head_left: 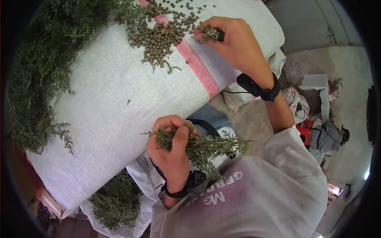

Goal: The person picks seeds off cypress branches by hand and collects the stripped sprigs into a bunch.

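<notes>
My left hand (170, 152), low in the middle, pinches a leafy green sprig (210, 147) between thumb and fingers. The sprig's feathery end spreads rightward in front of my shirt. Higher up on the right, my right hand (234, 43) is curled around a small clump of green sprig tips (213, 34); exactly what else lies in the palm is hidden. Beside it, on a stuffed white woven sack (107, 95) with a pink stripe, lies a heap of small round brownish cones (156, 41). A curled bit of stem (171, 67) sits just below the heap.
Cut green branches (35, 87) cover the sack's left side. An open white bag (147, 206) below holds more greenery (117, 200). Filled sacks (295, 104) and a white box (315, 81) stand on the floor to the right. Another person (327, 137) is farther back.
</notes>
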Demonstrator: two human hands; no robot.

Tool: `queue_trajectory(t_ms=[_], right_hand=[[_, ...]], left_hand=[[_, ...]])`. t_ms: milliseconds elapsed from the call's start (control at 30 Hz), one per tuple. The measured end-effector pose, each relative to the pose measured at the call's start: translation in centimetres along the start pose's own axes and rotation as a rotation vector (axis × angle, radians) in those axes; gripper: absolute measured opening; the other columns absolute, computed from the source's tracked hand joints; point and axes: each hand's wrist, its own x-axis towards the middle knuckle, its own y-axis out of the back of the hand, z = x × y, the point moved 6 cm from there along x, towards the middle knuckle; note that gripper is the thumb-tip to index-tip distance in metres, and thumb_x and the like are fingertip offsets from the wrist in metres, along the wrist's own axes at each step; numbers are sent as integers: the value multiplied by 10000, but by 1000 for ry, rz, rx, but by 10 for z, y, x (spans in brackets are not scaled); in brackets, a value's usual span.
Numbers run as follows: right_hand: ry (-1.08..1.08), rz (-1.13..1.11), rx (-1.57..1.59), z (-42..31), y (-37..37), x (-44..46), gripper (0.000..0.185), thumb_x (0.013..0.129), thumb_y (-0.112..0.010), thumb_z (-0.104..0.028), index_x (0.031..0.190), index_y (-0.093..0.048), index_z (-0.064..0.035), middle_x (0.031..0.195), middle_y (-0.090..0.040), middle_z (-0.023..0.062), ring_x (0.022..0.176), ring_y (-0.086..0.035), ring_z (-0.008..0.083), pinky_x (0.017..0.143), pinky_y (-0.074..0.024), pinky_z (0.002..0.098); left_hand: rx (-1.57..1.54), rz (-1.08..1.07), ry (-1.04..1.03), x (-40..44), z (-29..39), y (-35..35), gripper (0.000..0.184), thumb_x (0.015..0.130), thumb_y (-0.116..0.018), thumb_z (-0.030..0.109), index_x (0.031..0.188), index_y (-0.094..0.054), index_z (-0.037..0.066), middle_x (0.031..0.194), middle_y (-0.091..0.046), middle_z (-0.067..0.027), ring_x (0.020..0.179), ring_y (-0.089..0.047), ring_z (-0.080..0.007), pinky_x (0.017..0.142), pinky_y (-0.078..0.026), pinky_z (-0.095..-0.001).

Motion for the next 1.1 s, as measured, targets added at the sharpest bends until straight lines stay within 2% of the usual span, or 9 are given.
queue_trajectory(t_ms=[100, 167, 200, 267, 500, 700, 833, 967, 1100], right_hand=[[-24, -37, 251, -18, 15, -14, 117, 834, -708, -27, 942, -714, 17, 938, -743, 78, 840, -709, 170, 761, -526, 258], [-109, -129, 587, -41, 20, -39, 102, 854, -711, -6, 948, -718, 33, 939, -741, 94, 857, -696, 135, 756, -524, 246], [-112, -132, 599, -47, 23, -52, 102, 854, -711, -6, 948, -718, 33, 939, -741, 94, 857, -696, 135, 756, -524, 246], [-127, -250, 837, -57, 17, -68, 166, 798, -759, 36, 960, -723, 29, 903, -735, 107, 833, -697, 134, 718, -528, 245], [-354, -194, 1256, -49, -2, -107, 241, 722, -820, 55, 944, -727, 47, 897, -710, 140, 792, -693, 172, 669, -529, 249], [-358, -143, 1397, -46, -5, -115, 197, 734, -811, 52, 914, -730, 54, 910, -690, 173, 764, -678, 195, 669, -531, 260], [-393, -147, 1446, -45, -7, -118, 169, 737, -803, 50, 888, -726, 56, 908, -690, 177, 775, -669, 188, 686, -532, 269], [-169, -120, 1427, -45, -5, -116, 167, 802, -707, 132, 965, -706, 93, 944, -698, 180, 744, -688, 193, 599, -562, 283], [-194, -120, 1457, -43, -7, -118, 173, 800, -713, 128, 970, -707, 94, 943, -696, 178, 739, -686, 190, 594, -562, 281]], left_hand=[[-84, -8, 23, 2, 0, -4, 66, 929, -521, -28, 994, -520, -39, 842, -620, -142, 725, -595, -159, 647, -535, -302], [-174, -43, 85, -1, 3, -10, 74, 926, -517, -16, 997, -504, -36, 828, -606, -124, 701, -564, -148, 657, -521, -297], [-165, -34, 87, -4, 3, -11, 74, 926, -517, -16, 997, -504, -36, 828, -606, -124, 701, -564, -148, 657, -521, -297], [-154, -84, -12, -5, 8, -19, 88, 929, -520, -10, 1009, -496, -35, 827, -599, -115, 705, -563, -139, 654, -504, -279], [-12, -166, -131, -10, 13, -39, 109, 930, -534, -6, 1024, -489, -39, 841, -582, -90, 707, -538, -104, 648, -472, -246], [100, -282, -138, -13, 7, -46, 119, 925, -552, -25, 1026, -491, -41, 877, -557, -62, 705, -521, -87, 656, -461, -226], [62, -216, -179, -16, 7, -51, 107, 922, -546, -37, 1016, -496, -46, 892, -535, -51, 703, -510, -81, 645, -444, -217], [-21, -232, -178, -17, 6, -53, 84, 920, -530, -50, 999, -502, -55, 923, -526, -61, 701, -504, -81, 637, -440, -221], [97, -290, -173, -17, 6, -50, 79, 921, -527, -50, 994, -502, -62, 925, -524, -66, 718, -524, -87, 654, -458, -225]])
